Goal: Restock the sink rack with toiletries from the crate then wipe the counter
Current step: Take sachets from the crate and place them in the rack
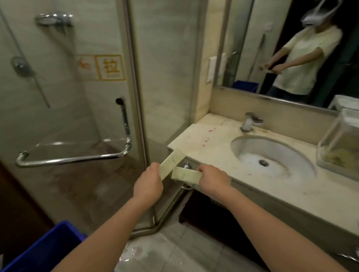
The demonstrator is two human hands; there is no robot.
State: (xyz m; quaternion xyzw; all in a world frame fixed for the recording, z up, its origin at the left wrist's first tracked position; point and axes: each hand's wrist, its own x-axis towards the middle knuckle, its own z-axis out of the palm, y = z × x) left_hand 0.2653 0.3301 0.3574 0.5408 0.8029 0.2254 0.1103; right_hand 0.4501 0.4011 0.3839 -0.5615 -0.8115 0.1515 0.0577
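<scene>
Blue crate (pixel 42 259), lower left. Left hand (pixel 149 185) and right hand (pixel 214 178) each pinch a pale packet (pixel 172 161); best laid flat in the clear rack (pixel 337 137) beyond the sink (pixel 278 150).

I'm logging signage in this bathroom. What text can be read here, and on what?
"拉": yellow sticker on the shower door.
Small line beneath it: too blurred to read.
Neighbouring sticker: slipping figure only, no words.
Left packet in the left hand, right packet in the right hand: marks too small to read.
</scene>
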